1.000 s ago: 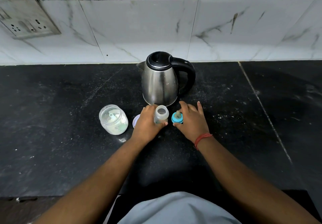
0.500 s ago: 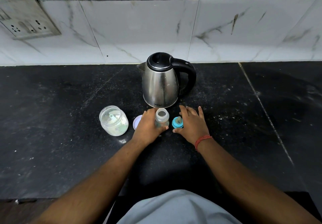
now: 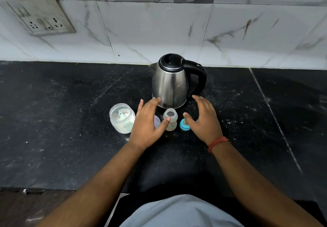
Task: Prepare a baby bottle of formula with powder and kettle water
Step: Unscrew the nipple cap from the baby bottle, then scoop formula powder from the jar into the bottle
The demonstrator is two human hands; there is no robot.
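Note:
A small clear baby bottle stands upright and uncapped on the black counter, in front of a steel kettle with a black lid and handle. My left hand hovers open just left of the bottle, its thumb tip near the bottle's side. My right hand is open to the bottle's right, fingers spread, holding nothing. The blue teat ring lies on the counter by my right thumb. Left of my left hand stands an open clear jar of white powder with a scoop inside.
A pale round lid lies on the counter, partly hidden behind my left hand. The tiled wall runs along the back, with a socket plate at upper left. The black counter stretches to both sides.
My left hand has let go of the bottle and opened. My right hand has lifted off the blue teat ring, which now lies alone on the counter.

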